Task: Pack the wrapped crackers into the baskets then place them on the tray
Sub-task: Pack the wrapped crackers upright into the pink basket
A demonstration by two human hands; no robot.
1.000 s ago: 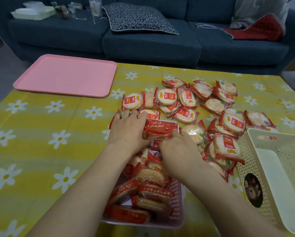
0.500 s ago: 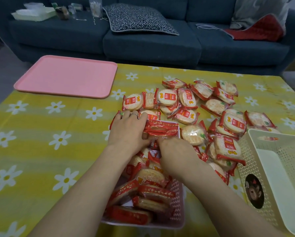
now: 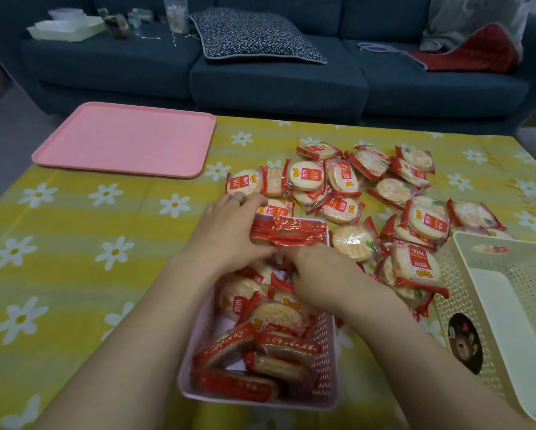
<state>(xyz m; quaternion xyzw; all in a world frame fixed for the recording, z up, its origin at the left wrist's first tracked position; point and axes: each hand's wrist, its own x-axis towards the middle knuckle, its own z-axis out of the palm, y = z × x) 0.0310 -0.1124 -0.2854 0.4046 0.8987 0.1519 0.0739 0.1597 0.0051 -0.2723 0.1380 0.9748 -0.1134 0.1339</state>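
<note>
While both hands work at the far end of the pink basket (image 3: 324, 342), the left hand (image 3: 229, 234) lies over the upright row of wrapped crackers (image 3: 288, 232) there, its fingers (image 3: 248, 201) curled over the far packets and gripping them. The right hand (image 3: 318, 274) sits just beside it, nearer the person, its fingers tucked down among the packets in the middle of the basket (whether they pinch one I cannot tell, since the hand's back hides them). Nearer the person than both hands, more packets stand on edge in the basket's near end. Beyond and to the right of the fingers, a loose heap of crackers (image 3: 384, 193) is spread over the desk (image 3: 74, 243) with its yellow daisy cloth. Right of the right hand stands a cream basket (image 3: 465, 305), touching the heap's edge. Well beyond the left hand, toward the sofa (image 3: 276, 79), lies the pink tray (image 3: 127, 138).
</note>
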